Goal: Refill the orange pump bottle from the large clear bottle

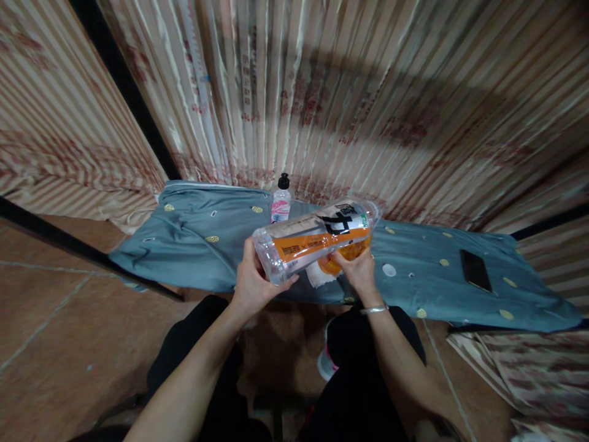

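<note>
- Left hand (255,282): gripping the near-left end of the big clear bottle (315,236), thumb underneath, fingers round the end.
- Big clear bottle: lying tilted in the air, running from left hand up and right, far end above right hand; orange and silver label, black characters, faces up.
- Right hand (361,273): curled round an amber translucent item (352,248) just under the bottle; thumb in front of it. Exact shape of item can't be told, bottle covers part.
- White paper-like piece (321,276): between the 2 hands, below the bottle, just left of the amber item.
- Small bottle (281,205): upright, black cap, pink on label, beyond left hand, slightly right; big bottle hides its lower part.
- Phone (476,270): dark, flat on cloth, well to the right of right hand.
- White round spot (389,270): just right of right hand; print or object, can't tell.
- Cloth (193,245): blue-green, yellow prints, under and around both hands.
- Bracelet (375,310): silver, on right wrist.
- Striped curtain (313,110): beyond both hands.
</note>
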A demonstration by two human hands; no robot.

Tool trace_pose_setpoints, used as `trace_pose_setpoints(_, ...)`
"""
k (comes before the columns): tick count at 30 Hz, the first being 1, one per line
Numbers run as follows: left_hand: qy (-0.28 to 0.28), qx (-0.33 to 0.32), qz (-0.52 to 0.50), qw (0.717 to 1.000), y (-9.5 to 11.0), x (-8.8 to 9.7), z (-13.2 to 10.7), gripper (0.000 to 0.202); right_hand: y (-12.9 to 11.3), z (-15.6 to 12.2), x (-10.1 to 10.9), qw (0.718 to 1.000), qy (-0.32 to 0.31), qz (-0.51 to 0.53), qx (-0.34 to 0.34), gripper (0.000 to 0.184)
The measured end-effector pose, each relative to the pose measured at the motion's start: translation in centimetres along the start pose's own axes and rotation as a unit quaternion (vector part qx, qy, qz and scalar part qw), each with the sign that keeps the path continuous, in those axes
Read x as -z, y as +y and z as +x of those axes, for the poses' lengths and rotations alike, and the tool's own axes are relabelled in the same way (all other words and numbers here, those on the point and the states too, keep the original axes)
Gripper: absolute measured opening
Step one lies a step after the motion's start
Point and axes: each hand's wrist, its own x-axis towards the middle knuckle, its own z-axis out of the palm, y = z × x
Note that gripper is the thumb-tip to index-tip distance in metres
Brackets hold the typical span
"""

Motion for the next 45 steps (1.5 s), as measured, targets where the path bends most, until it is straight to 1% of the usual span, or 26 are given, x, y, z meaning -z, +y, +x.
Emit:
trace_pose_setpoints(8,0.005,-0.002,-0.033,0.999,-0.06,-0.28,0.05,0.085,-0.52,-0.05,0.22,1.000,-0.001,-0.002,-0.008,0.100)
trace_pose_setpoints(14,0.009,-0.023,-0.021,0.999,-0.11,-0.23,0.07,0.082,-0.37,-0.07,0.16,1.000,0.000,0.002,-0.002,0.098)
trace_pose_setpoints(18,0.004,-0.010,-0.030,0.999,-0.24,-0.19,0.06,0.086,-0.17,-0.02,0.04,1.000,0.008,-0.008,-0.001,0.102)
trace_pose_setpoints(24,0.006,-0.005,-0.031,0.999,-0.11,-0.23,0.05,0.082,-0.06,-0.04,-0.01,1.000,0.009,0.000,0.018,0.095)
trace_pose_setpoints(28,0.004,0.000,-0.049,0.999,-0.14,-0.27,0.01,0.082,-0.31,-0.04,0.16,1.000,-0.002,0.001,0.001,0.098)
trace_pose_setpoints(32,0.002,0.008,-0.047,0.999,-0.31,-0.28,0.02,0.087,-0.28,0.03,0.17,1.000,-0.011,0.005,-0.006,0.098)
trace_pose_setpoints(35,0.006,0.001,-0.044,0.999,-0.42,-0.30,0.04,0.089,-0.03,0.04,0.02,1.000,-0.005,0.009,0.004,0.096)
trace_pose_setpoints(40,0.006,0.000,-0.052,0.999,-0.30,-0.34,0.01,0.086,0.07,-0.03,-0.10,1.000,0.011,0.003,0.012,0.095)
trace_pose_setpoints(45,0.009,0.002,-0.049,0.999,-0.04,-0.35,0.05,0.084,-0.32,0.00,0.16,1.000,-0.010,0.008,-0.003,0.097)
